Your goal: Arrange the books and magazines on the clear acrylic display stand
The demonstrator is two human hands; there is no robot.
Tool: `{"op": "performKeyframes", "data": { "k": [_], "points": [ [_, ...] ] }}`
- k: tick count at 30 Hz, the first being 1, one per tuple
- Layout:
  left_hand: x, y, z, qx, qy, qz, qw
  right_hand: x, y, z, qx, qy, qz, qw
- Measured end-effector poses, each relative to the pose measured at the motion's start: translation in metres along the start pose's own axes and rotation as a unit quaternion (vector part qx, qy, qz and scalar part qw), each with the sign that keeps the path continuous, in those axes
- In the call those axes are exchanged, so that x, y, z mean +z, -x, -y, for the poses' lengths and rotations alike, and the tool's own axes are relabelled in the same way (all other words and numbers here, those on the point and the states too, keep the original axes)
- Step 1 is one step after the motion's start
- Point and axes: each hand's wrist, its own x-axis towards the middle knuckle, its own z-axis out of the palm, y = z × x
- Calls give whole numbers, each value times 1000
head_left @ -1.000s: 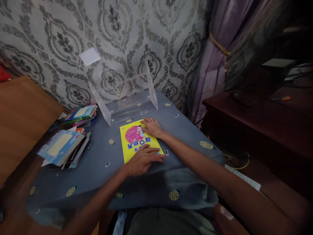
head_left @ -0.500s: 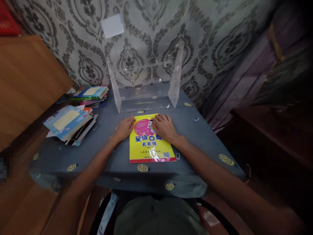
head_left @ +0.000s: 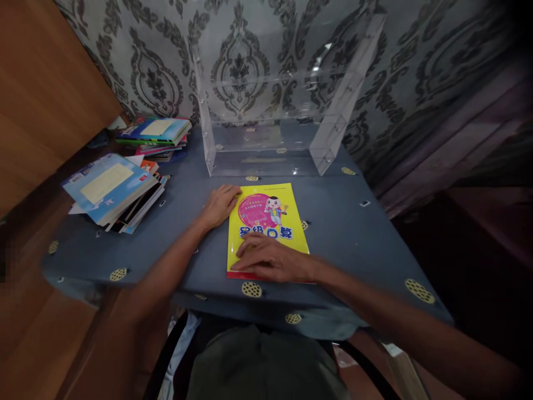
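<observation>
A yellow workbook (head_left: pixel 277 200) with a pink circle, a cartoon child and a red lower border lies closed on the table. My left hand (head_left: pixel 220 206) rests palm down at its upper left edge, fingers stretched out and the tips touching the cover's side. Across the lower part of the cover lies my right hand (head_left: pixel 270 260), its fingers extended to the left and slightly apart, holding nothing. It hides some of the printed title and part of the red border.
A clear acrylic rack (head_left: pixel 260 161) stands behind the workbook against the patterned wall. Two stacks of books, a front stack (head_left: pixel 112 189) and a back stack (head_left: pixel 156 133), sit on the left. A grey-blue tablecloth (head_left: pixel 345 233) covers the table.
My right hand has slid from the cover's upper right down to its lower left part, uncovering the cartoon child. My left hand stays at the left edge. The view has tilted and come closer.
</observation>
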Motion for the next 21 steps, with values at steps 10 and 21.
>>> {"op": "performKeyframes", "data": {
  "k": [10, 21],
  "points": [
    [-3, 0, -5, 3, 10, -5, 1000, -24, 20, -26, 119, -63, -115, 984],
    [-4, -1, -8, -28, 25, 3, 999, -78, 39, -101, 342, 339, -162, 861]
  ]
}}
